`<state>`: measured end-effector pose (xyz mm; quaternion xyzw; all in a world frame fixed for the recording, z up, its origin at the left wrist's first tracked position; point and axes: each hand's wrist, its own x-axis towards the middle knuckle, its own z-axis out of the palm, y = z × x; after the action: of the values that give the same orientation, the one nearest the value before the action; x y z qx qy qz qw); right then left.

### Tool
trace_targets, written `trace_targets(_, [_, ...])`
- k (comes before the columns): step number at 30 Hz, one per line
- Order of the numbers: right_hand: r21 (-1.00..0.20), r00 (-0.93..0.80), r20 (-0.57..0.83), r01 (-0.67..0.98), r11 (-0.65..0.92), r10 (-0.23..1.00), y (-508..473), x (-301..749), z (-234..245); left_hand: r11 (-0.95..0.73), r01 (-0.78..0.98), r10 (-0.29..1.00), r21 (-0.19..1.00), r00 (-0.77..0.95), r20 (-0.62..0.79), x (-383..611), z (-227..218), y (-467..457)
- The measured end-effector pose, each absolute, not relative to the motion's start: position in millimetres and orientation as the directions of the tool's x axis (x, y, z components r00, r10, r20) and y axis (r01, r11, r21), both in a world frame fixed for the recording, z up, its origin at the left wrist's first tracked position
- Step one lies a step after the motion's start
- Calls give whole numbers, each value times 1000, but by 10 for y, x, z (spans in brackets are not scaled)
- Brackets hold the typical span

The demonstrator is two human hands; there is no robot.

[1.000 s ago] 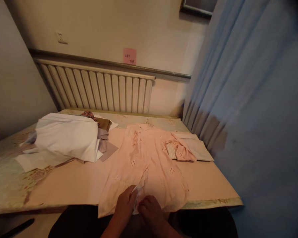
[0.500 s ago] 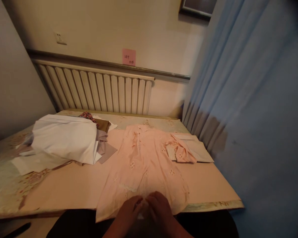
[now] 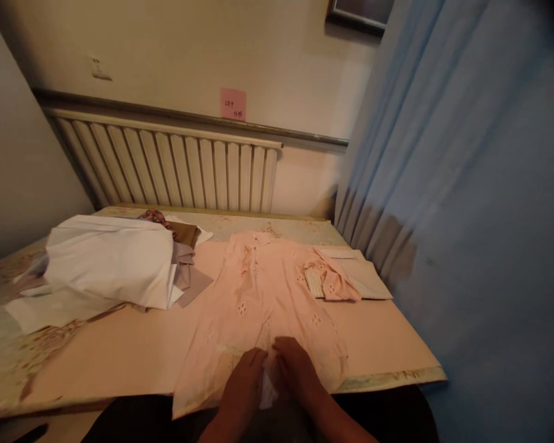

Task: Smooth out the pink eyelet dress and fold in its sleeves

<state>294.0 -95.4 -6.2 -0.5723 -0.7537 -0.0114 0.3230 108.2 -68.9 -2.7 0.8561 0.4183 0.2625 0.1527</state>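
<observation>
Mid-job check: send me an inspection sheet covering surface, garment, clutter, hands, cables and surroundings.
Surface: table with a floral covering, partly overlaid by a pink sheet.
Garment: pink garment with cut-out motifs, spread out, wrinkled, its near edge at the table's front.
Clutter: white cloth piled with other fabrics at left; folded pale cloth at right, partly under pink fabric.
Hands: left hand and right hand close together at the garment's near edge; grip unclear.
Cables: nothing seen.
Surroundings: radiator behind, blue curtain at right.

Dim, amber light in here, paling on the wall (image 3: 305, 67); dark shadow (image 3: 392, 246) across the curtain (image 3: 461, 184), fine detail soft, top-right corner black!
</observation>
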Motion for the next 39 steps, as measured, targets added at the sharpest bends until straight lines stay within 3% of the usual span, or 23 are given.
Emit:
trace_targets(3, [-251, -96, 581, 924, 290, 809, -856, 3136, -135, -701, 642, 703, 310, 552, 448, 1242, -219, -563])
trace_targets(5, [-180, -101, 574, 953, 245, 813, -838, 3263, -196, -736, 640, 656, 220, 597, 462, 1331, -326, -491])
trace_targets(11, [-35, -151, 452, 982, 187, 879, -1005, 3584, -368, -765, 633, 634, 116, 708, 312, 1384, -354, -474])
trace_targets(18, [-29, -127, 441, 987, 155, 888, -1127, 3724, -468, -757, 635, 652, 154, 721, 233, 1357, -207, -545])
trace_targets(24, [-94, -35, 508, 991, 96, 860, -1010, 3715, -477, -750, 640, 662, 166, 724, 194, 1351, -138, -551])
trace_targets(31, [-90, -115, 582, 975, 205, 805, -718, 3529, -354, -738, 623, 675, 259, 692, 257, 1357, -343, -514])
trace_targets(36, [-104, -139, 533, 968, 228, 834, -671, 3407, -392, -502, 769, 860, 396, 394, 325, 1168, -154, -248])
trace_targets(39, [-119, -135, 525, 966, 229, 840, -689, 3403, -414, -307, 868, 949, 391, 248, 195, 1007, 192, 19])
